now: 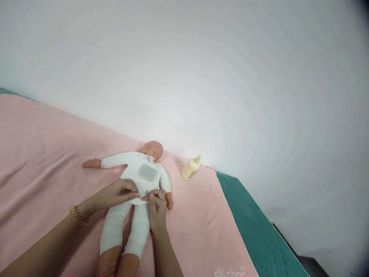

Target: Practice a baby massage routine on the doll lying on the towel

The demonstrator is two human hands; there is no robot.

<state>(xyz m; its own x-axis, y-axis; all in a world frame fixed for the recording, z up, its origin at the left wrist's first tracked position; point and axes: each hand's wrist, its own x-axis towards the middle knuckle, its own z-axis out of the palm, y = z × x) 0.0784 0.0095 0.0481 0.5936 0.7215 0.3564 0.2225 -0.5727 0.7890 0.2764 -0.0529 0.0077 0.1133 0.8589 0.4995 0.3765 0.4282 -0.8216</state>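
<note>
A baby doll [129, 219] with a white cloth body lies on its back, head toward the wall, a grey rectangular patch [147, 172] on its chest. Over its lower belly, my left hand [122, 192] pinches with thumb and fingers close to a small pale bit. My right hand [158, 206] is closed opposite it, its fingertips pressed together at the same spot, near the doll's hand. What the fingers hold is too small to make out. A beaded bracelet [79, 216] circles my left wrist.
A pale yellow pump bottle [190, 168] stands right of the doll's head, tilted in view. Under everything is a pink sheet [210, 223] over a green surface [256, 219]. The white wall [201, 77] rises directly behind. A dark object [311, 265] shows at lower right.
</note>
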